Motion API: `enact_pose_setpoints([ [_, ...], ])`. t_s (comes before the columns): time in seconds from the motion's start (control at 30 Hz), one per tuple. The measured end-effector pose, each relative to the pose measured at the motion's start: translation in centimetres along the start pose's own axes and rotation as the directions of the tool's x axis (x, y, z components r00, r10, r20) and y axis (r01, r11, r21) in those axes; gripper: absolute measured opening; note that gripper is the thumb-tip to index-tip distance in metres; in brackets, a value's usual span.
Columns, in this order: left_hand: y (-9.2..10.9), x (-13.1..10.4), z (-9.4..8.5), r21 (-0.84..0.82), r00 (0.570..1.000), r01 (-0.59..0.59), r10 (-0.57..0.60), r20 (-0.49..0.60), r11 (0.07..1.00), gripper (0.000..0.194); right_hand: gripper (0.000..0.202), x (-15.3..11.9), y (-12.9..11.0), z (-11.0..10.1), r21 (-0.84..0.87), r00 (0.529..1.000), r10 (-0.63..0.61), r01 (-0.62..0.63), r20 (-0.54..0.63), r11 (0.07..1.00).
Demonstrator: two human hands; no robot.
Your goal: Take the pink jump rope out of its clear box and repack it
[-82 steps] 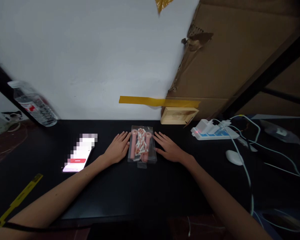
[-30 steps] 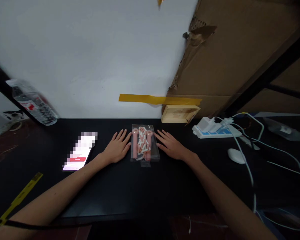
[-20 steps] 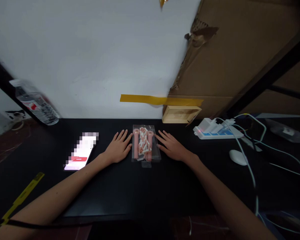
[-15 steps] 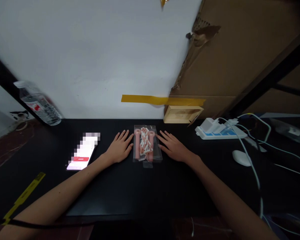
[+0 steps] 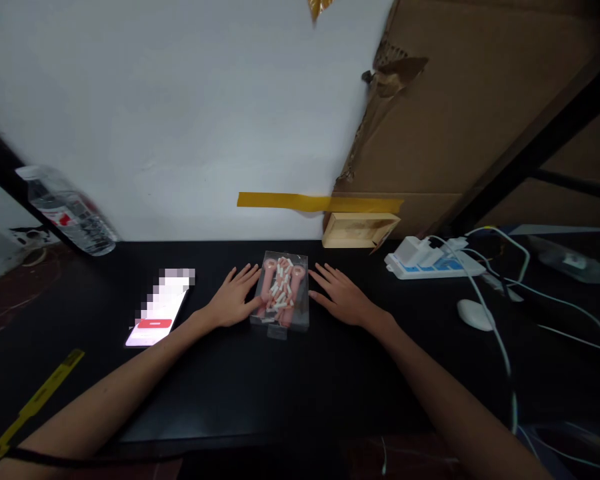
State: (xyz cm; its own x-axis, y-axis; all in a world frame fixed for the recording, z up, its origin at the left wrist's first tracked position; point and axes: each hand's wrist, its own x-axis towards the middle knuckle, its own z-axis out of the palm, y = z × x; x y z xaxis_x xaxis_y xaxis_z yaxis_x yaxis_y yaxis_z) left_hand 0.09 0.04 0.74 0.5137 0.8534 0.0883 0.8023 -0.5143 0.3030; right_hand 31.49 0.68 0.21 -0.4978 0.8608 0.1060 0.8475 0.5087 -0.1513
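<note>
Two bare hands lie flat at both sides of a clear package (image 5: 301, 308) on the black table (image 5: 280, 393).
The left hand (image 5: 234, 300) has its fingers spread, and its thumb reaches over the left edge of the package; the right hand (image 5: 344, 297) is also spread, pinching nothing, its fingertips just beside the right edge, and I cannot tell if they touch. Inside the package are two pink handles (image 5: 297, 283) and, between them, many small white-and-pink pieces (image 5: 281, 288). A lit phone (image 5: 159, 308) lies to the left, a white mouse (image 5: 474, 314) to the right.
</note>
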Motion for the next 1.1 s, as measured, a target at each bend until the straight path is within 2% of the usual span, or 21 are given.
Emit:
enact_pose_setpoints([
  [0.1,0.0,-0.1,-0.4,0.005,0.999,-0.029,0.029,0.023,1.0,0.076,0.079,0.0,-0.1,-0.2,0.021,1.0,0.012,-0.012,0.009,1.0],
  [0.3,-0.2,0.2,-1.3,-0.119,0.996,0.02,-0.009,0.094,0.993,0.062,0.083,0.1,0.4,-0.1,0.096,0.998,0.047,-0.043,-0.041,0.994],
  [0.43,-0.8,0.7,-1.8,-0.17,0.998,0.063,-0.064,0.003,0.983,0.052,0.077,0.3,0.3,-0.4,0.155,0.988,0.081,-0.061,-0.129,0.986],
  [0.53,-1.0,1.5,-2.6,-0.221,0.993,0.097,-0.109,-0.043,0.97,0.051,0.062,0.4,0.0,-0.9,0.208,0.981,0.037,0.003,-0.192,0.978],
  [0.63,-0.3,2.5,-3.3,-0.109,0.989,0.115,-0.124,-0.078,0.987,0.05,0.048,0.4,-0.5,-1.3,0.238,0.974,-0.042,0.096,-0.223,0.966],
  [0.73,1.2,3.3,-3.2,0.078,0.991,0.07,-0.06,-0.118,0.994,0.044,0.042,0.2,-0.9,-1.6,0.249,0.966,-0.099,0.159,-0.238,0.955],
  [0.77,1.6,3.5,-2.9,0.116,0.994,0.058,-0.046,-0.103,0.992,0.047,0.041,0.1,-1.0,-1.7,0.253,0.963,-0.114,0.177,-0.244,0.951],
  [0.83,2.0,3.6,-2.4,0.16,0.996,0.051,-0.039,-0.077,0.986,0.064,0.039,0.0,-1.1,-1.8,0.262,0.956,-0.139,0.207,-0.258,0.943],
  [0.9,1.8,3.6,-2.1,0.171,0.999,-0.017,0.024,-0.036,0.985,0.079,0.039,-0.1,-1.1,-2.0,0.269,0.955,-0.157,0.225,-0.253,0.937],
  [1.0,0.7,3.4,-2.4,0.15,0.989,-0.15,0.15,0.012,0.977,0.089,0.044,-0.2,-0.8,-2.1,0.278,0.969,-0.164,0.212,-0.185,0.937],
  [1.1,-0.2,3.3,-2.9,0.141,0.977,-0.214,0.211,0.039,0.966,0.098,0.063,-0.2,-0.2,-1.8,0.253,0.988,-0.137,0.15,-0.068,0.956],
])
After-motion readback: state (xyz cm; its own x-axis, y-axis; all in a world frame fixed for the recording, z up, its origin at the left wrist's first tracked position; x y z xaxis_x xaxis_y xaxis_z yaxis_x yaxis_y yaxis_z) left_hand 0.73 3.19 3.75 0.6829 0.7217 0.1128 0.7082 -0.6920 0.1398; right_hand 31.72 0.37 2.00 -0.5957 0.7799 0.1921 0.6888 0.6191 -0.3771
